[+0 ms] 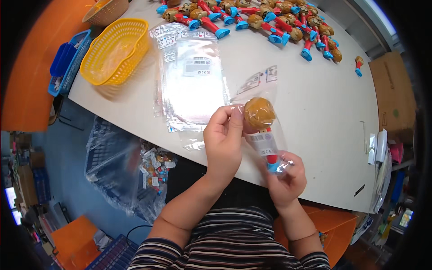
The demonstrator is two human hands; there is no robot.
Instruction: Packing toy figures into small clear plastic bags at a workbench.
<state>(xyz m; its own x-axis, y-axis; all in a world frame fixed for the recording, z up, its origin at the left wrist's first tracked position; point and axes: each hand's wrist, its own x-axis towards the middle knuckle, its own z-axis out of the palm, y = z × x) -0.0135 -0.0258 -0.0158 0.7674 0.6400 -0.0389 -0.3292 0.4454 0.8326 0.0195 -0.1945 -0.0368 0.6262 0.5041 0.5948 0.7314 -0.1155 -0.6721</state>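
Note:
A clear plastic bag (pixel 265 143) with a small printed label is held over the near edge of the table. Inside it lies a toy figure (pixel 259 113) with a round brown head, a red stem-like body and a blue base. My left hand (pixel 223 146) pinches the bag beside the brown head. Lower down, my right hand (pixel 288 182) grips the bag around the blue base. The bag's printed top flap points away from me, above the head. Just left of my hands is a stack of flat clear bags (pixel 194 96) with printed tops.
Many similar toy figures (pixel 279 22) are heaped along the far side of the white table (pixel 324 121); one lone figure (pixel 358 66) lies far right. A yellow basket (pixel 114 51) stands at the far left. Bagged figures (pixel 156 167) sit in a plastic-lined crate below the table edge.

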